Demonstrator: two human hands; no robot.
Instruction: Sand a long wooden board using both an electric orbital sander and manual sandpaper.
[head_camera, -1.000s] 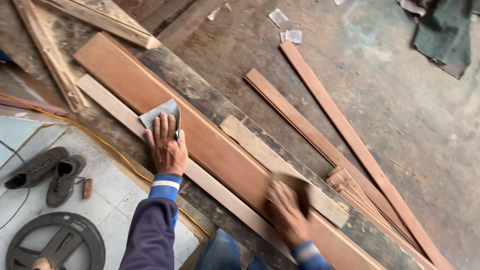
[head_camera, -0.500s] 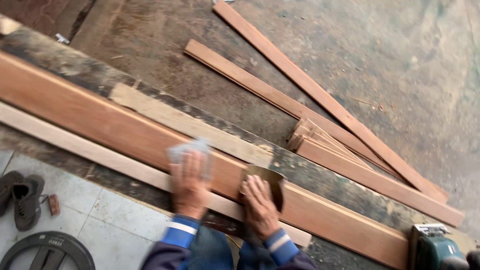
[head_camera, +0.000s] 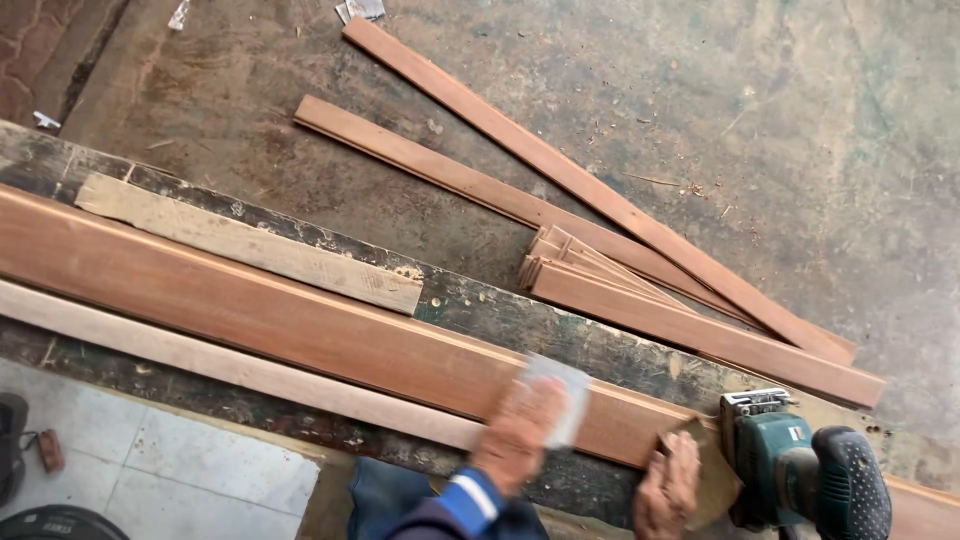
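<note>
A long reddish-brown board (head_camera: 250, 300) lies across a dark worn bench plank (head_camera: 500, 318). My left hand (head_camera: 518, 432), blurred, presses a grey sheet of sandpaper (head_camera: 562, 392) flat on the board near its right part. My right hand (head_camera: 668, 487) rests on a brown sheet of sandpaper (head_camera: 716, 478) at the board's lower edge, just left of a green and black power sander (head_camera: 805, 472). Blue cuffs with a white stripe show at my left wrist.
A pale narrow strip (head_camera: 200, 362) runs along the board's near side and a short weathered plank (head_camera: 250, 245) along its far side. Several reddish slats (head_camera: 560, 180) lie on the concrete floor beyond. Pale tiles (head_camera: 200, 470) and a shoe (head_camera: 10, 445) are at lower left.
Both hands have slid to the right along the reddish board with their sandpaper. The view followed, the sander has come closer, and the shoes have nearly left the frame.
</note>
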